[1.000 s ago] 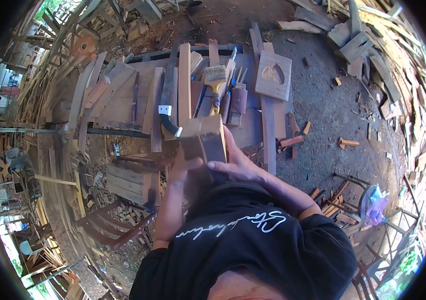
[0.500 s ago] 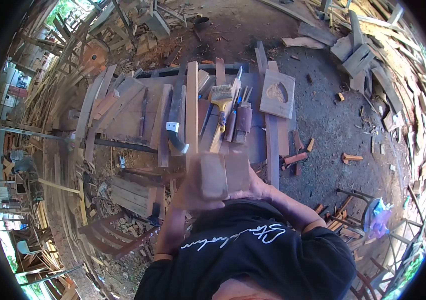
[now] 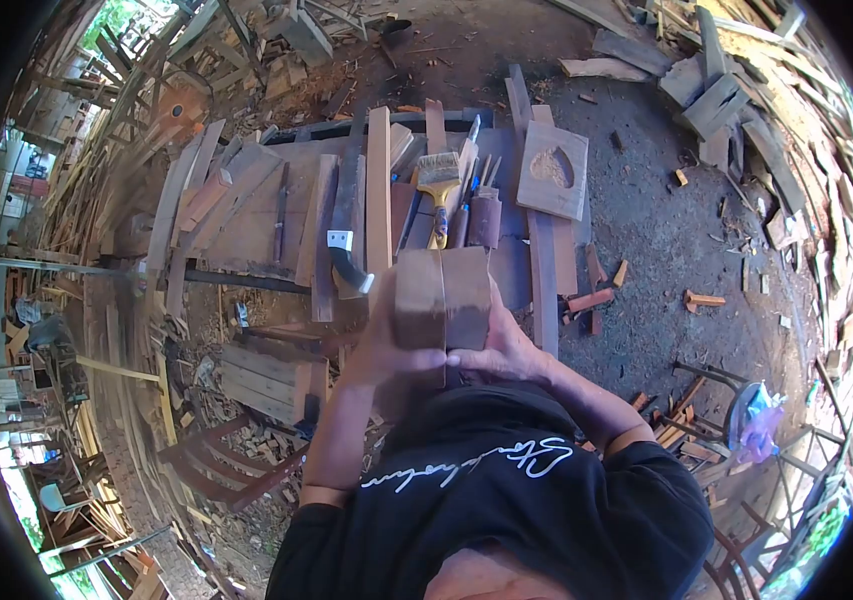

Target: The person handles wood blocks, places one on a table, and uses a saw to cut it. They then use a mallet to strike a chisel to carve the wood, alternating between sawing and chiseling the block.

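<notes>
In front of my chest I hold two brown wooden blocks side by side, a narrow seam between them. My left hand (image 3: 391, 340) grips the left wooden block (image 3: 419, 298), its thumb across the near edge; the hand is somewhat blurred. Around the right wooden block (image 3: 467, 297) is my right hand (image 3: 503, 345), thumb on the near side and fingers along the outer side. Whether the halves are joined I cannot tell. Just beyond them on the bench lie a paintbrush (image 3: 439, 183) and a brown tool roll or sleeve (image 3: 485, 218).
The low bench (image 3: 266, 230) carries several wood strips and a black-handled saw (image 3: 348, 262). A board with a carved hollow (image 3: 553, 170) rests at its right. Offcuts (image 3: 589, 300) litter the ground, and a stool with a plastic bag (image 3: 754, 420) stands at right.
Both hands have moved the blocks slightly away from my body and turned them, so their faces sit more evenly side by side. The thumbs now meet near the seam.
</notes>
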